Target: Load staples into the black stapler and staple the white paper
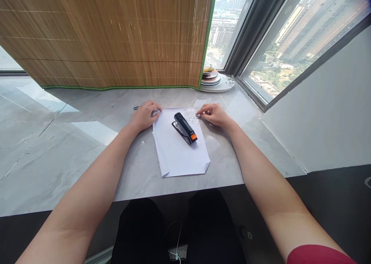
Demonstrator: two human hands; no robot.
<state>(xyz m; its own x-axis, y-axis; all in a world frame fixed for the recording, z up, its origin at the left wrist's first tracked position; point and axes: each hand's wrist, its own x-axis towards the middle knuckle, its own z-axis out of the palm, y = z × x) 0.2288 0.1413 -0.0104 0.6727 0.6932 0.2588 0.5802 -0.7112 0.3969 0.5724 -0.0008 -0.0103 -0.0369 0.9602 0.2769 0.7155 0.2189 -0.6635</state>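
Observation:
A black stapler (184, 128) with an orange end lies at a slant on white paper (182, 159) whose lower corners curl up. Near the paper's upper right corner is a patch of small, thin, grid-like pieces or marks (191, 116), too fine to make out. My left hand (145, 115) rests at the upper left corner, thumb and forefinger apart, fingertips at the paper's edge. At the right edge of the patch, my right hand (213, 114) has thumb and forefinger pressed together; whatever is between them is hidden. A small dark strip (135, 108) lies beside my left hand.
The grey marbled sill (87, 113) ends in a front edge above my knees. A bamboo blind (116, 36) hangs behind the paper. Stacked plates (214, 80) stand in the corner by the windows. A white wall (319, 113) bounds the right side.

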